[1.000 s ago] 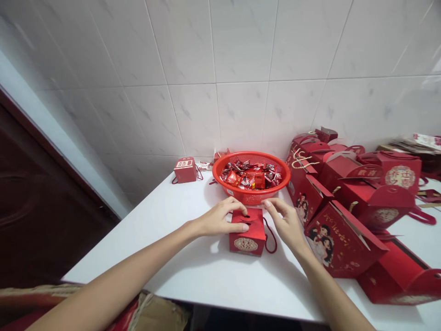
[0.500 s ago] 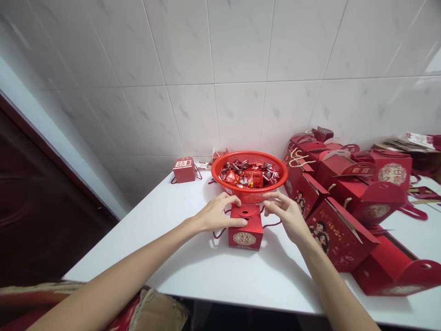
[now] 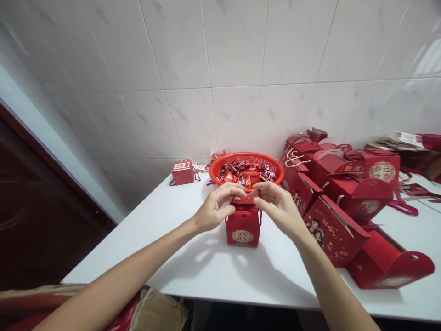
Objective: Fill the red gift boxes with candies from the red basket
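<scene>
A small red gift box with a round gold emblem stands upright on the white table in front of me. Dark red cords run up along both its sides toward my fingers. My left hand is curled above the box's top left, its fingertips pinched around the cord handle. Opposite it, my right hand is closed at the upper right, pinching the cord too. The fingers partly hide the box top. Directly behind stands a red plastic basket of wrapped candies.
Several red gift boxes crowd the table's right side. A closed small box sits at the far left corner. Flat card pieces are stacked at the back right. A cardboard carton is below the front edge.
Both hands have risen and come closer together over the box. The side cords, loose on the table before, are now drawn upward. The box's front top edge looks raised.
</scene>
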Demonstrator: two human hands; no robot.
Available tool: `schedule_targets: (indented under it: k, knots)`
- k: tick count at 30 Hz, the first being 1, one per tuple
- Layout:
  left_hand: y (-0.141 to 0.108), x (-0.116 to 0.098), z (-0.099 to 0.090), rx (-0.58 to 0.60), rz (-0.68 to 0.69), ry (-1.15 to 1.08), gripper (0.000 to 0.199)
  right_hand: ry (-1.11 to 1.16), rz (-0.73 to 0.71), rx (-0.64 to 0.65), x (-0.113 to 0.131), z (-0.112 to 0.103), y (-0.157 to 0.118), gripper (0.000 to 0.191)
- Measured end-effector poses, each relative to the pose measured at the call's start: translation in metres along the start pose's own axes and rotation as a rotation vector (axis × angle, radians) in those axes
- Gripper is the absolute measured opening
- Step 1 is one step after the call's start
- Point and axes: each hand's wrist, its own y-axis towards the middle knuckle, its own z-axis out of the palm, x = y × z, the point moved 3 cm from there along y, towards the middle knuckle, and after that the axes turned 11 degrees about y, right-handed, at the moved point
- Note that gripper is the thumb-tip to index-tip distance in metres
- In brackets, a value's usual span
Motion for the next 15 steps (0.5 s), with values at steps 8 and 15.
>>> schedule_targets:
  k: [8,15]
  knots:
    - [-0.003,-0.009,-0.003,-0.141,0.292,0.429,0.039,-0.077,-0.019,0.047,-0.001,0.018,0.008,0.027]
    - [-0.004,-0.009,-0.002,-0.206,0.282,0.464,0.029,-0.042,-0.022,0.018,-0.002,0.034,0.002,0.029]
